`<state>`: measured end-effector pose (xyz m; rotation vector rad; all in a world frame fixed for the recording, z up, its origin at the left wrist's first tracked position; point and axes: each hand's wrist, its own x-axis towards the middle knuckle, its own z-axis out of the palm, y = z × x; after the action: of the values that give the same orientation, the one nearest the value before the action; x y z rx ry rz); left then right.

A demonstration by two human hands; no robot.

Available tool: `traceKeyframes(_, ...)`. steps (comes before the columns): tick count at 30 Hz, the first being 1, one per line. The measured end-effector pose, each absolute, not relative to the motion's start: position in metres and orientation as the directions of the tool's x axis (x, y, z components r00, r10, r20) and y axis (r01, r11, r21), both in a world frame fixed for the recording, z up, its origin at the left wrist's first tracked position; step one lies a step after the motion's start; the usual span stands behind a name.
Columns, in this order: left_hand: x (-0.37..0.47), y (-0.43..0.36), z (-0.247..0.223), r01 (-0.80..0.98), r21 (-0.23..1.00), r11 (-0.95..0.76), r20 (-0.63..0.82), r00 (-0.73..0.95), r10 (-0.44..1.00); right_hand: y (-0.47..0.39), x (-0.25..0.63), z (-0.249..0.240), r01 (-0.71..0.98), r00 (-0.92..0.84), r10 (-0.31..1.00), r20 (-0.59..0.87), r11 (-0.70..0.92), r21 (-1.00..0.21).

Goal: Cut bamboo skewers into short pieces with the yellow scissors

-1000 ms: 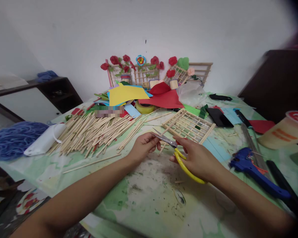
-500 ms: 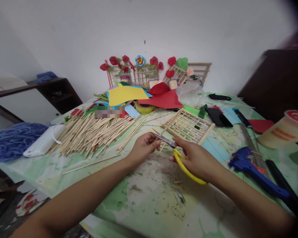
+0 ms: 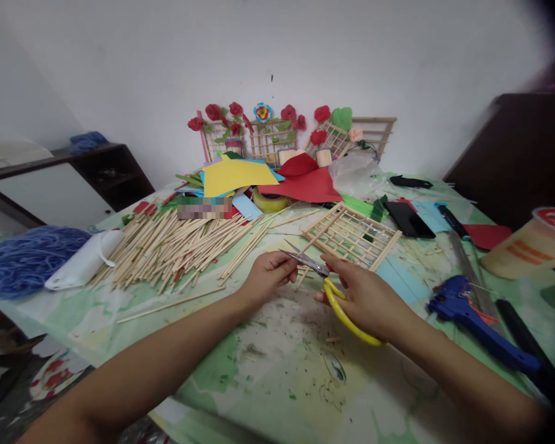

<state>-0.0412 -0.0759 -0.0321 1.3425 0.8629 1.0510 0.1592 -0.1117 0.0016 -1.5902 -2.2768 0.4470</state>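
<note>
My right hand (image 3: 358,293) is closed round the yellow handles of a pair of scissors (image 3: 346,317), whose metal blades point left and stand slightly apart. At the blades, my left hand (image 3: 271,275) has its fingers pinched together; what lies between them is too small and hidden to make out. Just beyond both hands, a lattice of thin wooden sticks (image 3: 351,237) rests on the table. A large pile of loose wooden sticks (image 3: 166,250) spreads to the left of my left hand.
A blue glue gun (image 3: 472,320) and a lidded cup (image 3: 530,243) are at the right, near a black phone (image 3: 409,219). Yellow paper (image 3: 235,174), red paper (image 3: 305,185) and a tape roll (image 3: 269,202) lie at the back. Blue yarn (image 3: 32,260) sits at the left.
The scissors' blade tips have parted a little more, and my left hand has shifted very slightly. The view has moved slightly; the other things lie as before.
</note>
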Motion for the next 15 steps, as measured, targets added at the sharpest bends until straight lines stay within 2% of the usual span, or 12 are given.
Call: traceKeyframes(15, -0.0393, -0.0771, -0.0285, -0.129, 0.991, -0.035, 0.073, 0.307, 0.949, -0.1131, 0.1584, 0.0011, 0.837, -0.329, 0.939, 0.098, 0.338, -0.429)
